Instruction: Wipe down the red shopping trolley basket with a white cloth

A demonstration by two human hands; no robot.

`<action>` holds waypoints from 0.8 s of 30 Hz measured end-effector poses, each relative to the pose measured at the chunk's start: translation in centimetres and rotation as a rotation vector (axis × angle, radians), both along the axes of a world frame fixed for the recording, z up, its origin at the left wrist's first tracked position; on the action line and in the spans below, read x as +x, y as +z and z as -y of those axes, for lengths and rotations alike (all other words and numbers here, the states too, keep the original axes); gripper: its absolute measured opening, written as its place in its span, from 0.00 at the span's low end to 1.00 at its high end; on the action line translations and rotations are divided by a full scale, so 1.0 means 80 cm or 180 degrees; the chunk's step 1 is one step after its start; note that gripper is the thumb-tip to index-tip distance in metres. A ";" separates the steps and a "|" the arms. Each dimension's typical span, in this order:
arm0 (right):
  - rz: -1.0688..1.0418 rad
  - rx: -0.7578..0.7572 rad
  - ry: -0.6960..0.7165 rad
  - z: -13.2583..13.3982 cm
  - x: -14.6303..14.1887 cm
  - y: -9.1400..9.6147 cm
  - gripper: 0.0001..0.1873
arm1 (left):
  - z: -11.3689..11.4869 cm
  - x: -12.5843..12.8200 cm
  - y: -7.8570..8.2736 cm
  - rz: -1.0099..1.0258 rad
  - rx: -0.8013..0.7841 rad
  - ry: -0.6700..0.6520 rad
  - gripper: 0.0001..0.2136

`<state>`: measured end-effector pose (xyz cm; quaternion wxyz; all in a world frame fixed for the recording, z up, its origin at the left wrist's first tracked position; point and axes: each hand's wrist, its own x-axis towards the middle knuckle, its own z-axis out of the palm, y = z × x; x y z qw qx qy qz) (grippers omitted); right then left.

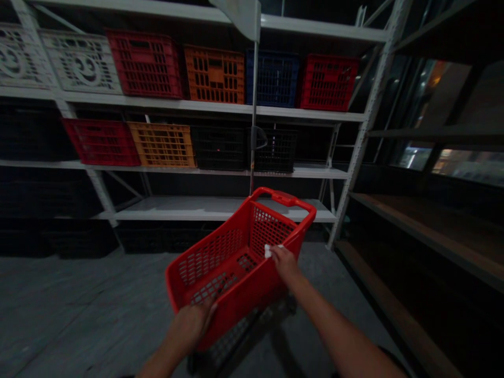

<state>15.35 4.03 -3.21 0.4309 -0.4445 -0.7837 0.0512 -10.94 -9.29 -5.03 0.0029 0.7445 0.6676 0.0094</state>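
A red plastic wheeled shopping basket (236,283) with mesh walls stands on the floor in front of me. My left hand (192,325) wraps over its near left rim. My right hand (283,264) grips the right rim, and a small white scrap, perhaps tissue (268,251), pokes out beside its fingers. The basket's far end carries a red handle (283,198). A thin grey pole (254,115) rises behind that end and bears a pale pennant (240,16).
White metal shelving (205,107) ahead holds several red, orange, blue, black and white crates, such as an orange crate (214,75). Dark wooden shelves (429,220) line the right side. A grey concrete floor (79,304) spreads to the left.
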 end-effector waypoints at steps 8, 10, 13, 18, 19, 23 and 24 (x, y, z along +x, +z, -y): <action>-0.0226 -0.0127 -0.0194 0.005 -0.009 0.009 0.12 | -0.003 -0.024 0.003 0.0135 0.0017 0.0078 0.26; -0.0191 -0.0205 -0.0026 0.026 -0.039 -0.002 0.14 | -0.011 -0.007 0.016 0.0176 -0.0048 0.0247 0.27; -0.0133 -0.0249 0.0153 0.047 -0.070 -0.009 0.15 | -0.034 0.040 0.035 0.0258 0.0239 0.0391 0.27; 0.0108 -0.0218 0.0280 0.048 -0.078 0.000 0.15 | -0.075 0.100 0.041 0.0094 0.0582 0.0427 0.30; 0.0143 -0.0227 0.0213 0.045 -0.074 0.003 0.14 | -0.079 0.103 0.039 0.0044 0.0633 0.0458 0.30; 0.0060 -0.0235 -0.0257 0.025 -0.023 0.026 0.13 | -0.082 0.093 0.029 -0.0067 0.0737 0.0546 0.31; 0.0017 -0.0223 -0.0367 0.019 -0.001 0.036 0.12 | -0.081 0.090 0.028 -0.0082 0.0748 0.0551 0.31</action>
